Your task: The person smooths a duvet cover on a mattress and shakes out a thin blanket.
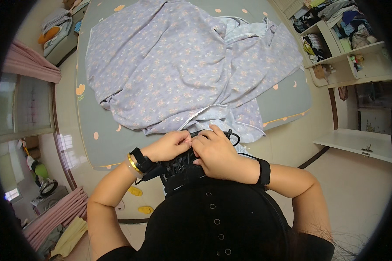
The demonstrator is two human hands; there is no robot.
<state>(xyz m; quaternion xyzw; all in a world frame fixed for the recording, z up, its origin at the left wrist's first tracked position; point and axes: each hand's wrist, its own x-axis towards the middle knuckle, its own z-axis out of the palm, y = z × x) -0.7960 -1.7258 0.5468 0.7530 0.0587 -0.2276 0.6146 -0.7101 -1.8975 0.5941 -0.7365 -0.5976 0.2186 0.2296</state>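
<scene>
A black waist bag (pixel 179 166) with a mesh or laced front sits against the front of my body, at the near edge of the bed. My left hand (pixel 170 145) is curled at the bag's upper edge, its thumb and fingers pinched together. Over the same edge my right hand (pixel 217 155) is bent, fingertips beside the left hand's. What lies between the fingertips is largely hidden. A black cable (pixel 236 138) loops out to the right of my right hand. Just beyond the hands, a lilac floral quilt (pixel 170 65) lies crumpled, with its pale blue underside (pixel 215 115) folded out.
The quilt covers much of a bed with a grey-green fitted sheet (pixel 99 150). At right stand open shelves (pixel 343 62) with clothes and a white low door panel (pixel 356 143). Left are a window (pixel 26 104) and pink curtains (pixel 32 62). Yellow slippers (pixel 145 209) lie on the floor.
</scene>
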